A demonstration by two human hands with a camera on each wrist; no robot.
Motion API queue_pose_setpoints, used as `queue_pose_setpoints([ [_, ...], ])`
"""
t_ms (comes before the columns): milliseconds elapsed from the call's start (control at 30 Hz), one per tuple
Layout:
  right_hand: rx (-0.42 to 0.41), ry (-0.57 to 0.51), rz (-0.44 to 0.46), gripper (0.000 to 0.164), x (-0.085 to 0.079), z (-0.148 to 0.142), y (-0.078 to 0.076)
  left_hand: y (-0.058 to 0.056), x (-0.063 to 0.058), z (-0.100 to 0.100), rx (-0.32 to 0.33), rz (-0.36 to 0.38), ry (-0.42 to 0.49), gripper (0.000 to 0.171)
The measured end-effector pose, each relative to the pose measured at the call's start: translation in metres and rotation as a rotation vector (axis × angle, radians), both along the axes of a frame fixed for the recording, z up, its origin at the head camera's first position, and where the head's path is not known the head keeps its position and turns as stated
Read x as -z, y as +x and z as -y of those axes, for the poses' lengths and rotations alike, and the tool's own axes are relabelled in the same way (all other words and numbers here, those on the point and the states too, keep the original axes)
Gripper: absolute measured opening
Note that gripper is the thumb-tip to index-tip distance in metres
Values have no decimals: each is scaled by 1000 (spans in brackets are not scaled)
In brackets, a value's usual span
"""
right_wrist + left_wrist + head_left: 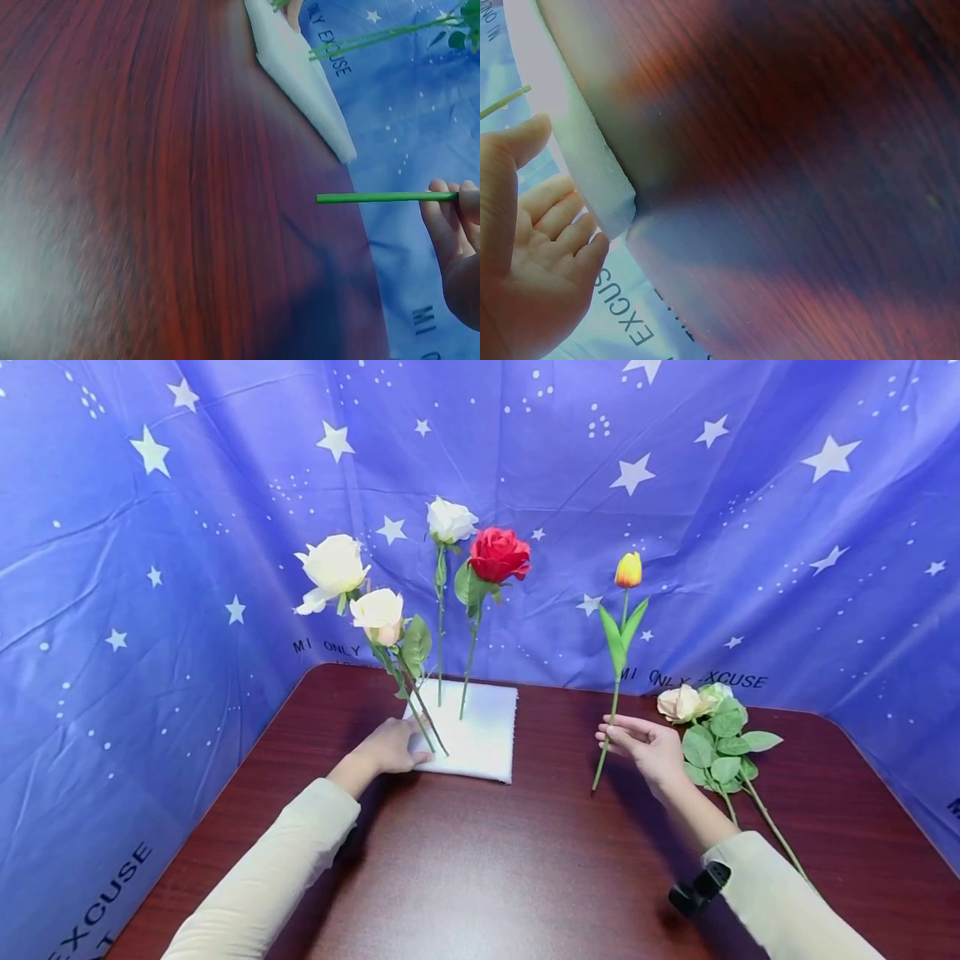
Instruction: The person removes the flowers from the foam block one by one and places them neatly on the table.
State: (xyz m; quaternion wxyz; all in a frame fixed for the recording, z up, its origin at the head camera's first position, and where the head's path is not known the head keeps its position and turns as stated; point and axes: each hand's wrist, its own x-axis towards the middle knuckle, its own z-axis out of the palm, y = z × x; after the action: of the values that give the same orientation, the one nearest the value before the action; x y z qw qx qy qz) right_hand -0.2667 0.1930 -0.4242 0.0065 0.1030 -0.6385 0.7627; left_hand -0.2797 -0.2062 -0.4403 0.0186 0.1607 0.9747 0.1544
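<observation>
At the left side of a white foam block (pixel 489 739), my left hand (pixel 390 747) holds the block by its edge, thumb and fingers around it. Out of the block stand two cream-white roses (pixel 332 565) on the left, a white rose (pixel 450 520) at the back and a red rose (pixel 498 556). My right hand (pixel 658 758) pinches the green stem of a yellow-orange tulip (pixel 628 570). The tulip is upright, right of the block. Its bare stem end (pixel 345 198) points down over the table in the right wrist view, apart from the block.
Pale roses (pixel 681 703) with green leaves lie on the right of the dark red-brown table (pixel 480 860), beyond my right forearm, their stems toward me. A blue star-patterned cloth (pixel 570 460) hangs behind and around the table. A black device (pixel 701 889) is on my right wrist.
</observation>
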Motion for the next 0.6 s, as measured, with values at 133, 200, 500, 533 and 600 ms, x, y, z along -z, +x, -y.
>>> queue_pose_setpoints([
  [133, -5, 10, 12, 21, 5, -13, 5, 0, 0, 0, 1, 8, -3, 59],
  [200, -5, 9, 20, 21, 8, -20, 8, 0, 0, 0, 1, 16, 2, 60],
  [500, -42, 38, 54, 24, 14, -47, 22, -1, -1, 1, 16, -2, 5, 62],
  [533, -47, 30, 56, 25, 15, -49, 24, -1, -2, 1, 19, -4, 7, 62],
  [600, -55, 35, 62, 29, 15, -54, 28, -1, -2, 1, 19, -2, 13, 62],
])
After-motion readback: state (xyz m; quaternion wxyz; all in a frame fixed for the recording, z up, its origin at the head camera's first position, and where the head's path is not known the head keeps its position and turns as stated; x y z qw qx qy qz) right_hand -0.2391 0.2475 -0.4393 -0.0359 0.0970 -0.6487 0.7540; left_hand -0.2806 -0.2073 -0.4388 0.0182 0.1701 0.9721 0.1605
